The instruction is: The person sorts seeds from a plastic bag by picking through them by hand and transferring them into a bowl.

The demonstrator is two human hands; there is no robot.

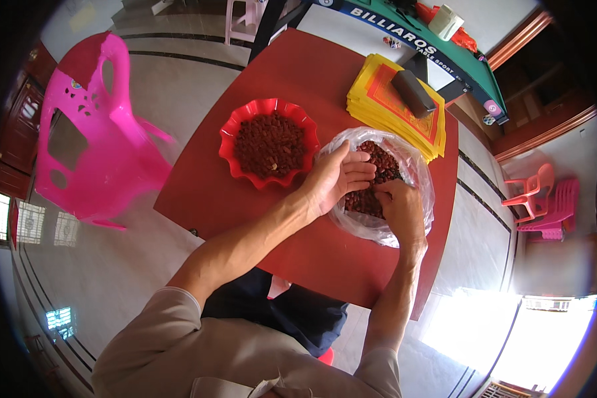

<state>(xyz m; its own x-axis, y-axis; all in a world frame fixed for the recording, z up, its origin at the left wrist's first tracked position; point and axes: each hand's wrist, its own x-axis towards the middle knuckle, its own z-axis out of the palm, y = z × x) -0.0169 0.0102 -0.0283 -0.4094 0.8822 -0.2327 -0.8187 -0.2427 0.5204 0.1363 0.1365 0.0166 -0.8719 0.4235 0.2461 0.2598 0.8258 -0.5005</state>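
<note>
A clear plastic bag (360, 225) with its mouth spread wide lies on the red table (298, 239), full of dark reddish-brown nuts or beans (378, 159). My left hand (336, 179) is over the bag's left side, palm turned inward, fingers apart above the contents. At the bag's right side, my right hand (403, 206) reaches down to the contents with fingertips bent together; whether a piece is between them is hidden. Left of the bag stands a red scalloped bowl (226, 142) holding many small reddish-brown pieces (268, 142), with one pale bit among them.
Behind the bag lies a stack of yellow paper sheets (368, 94) with red print, a dark oblong case (413, 93) on top. A toy billiards table (477, 74) stands beyond the table. A pink plastic chair (119, 154) is at the left; more chairs (535, 186) are far right.
</note>
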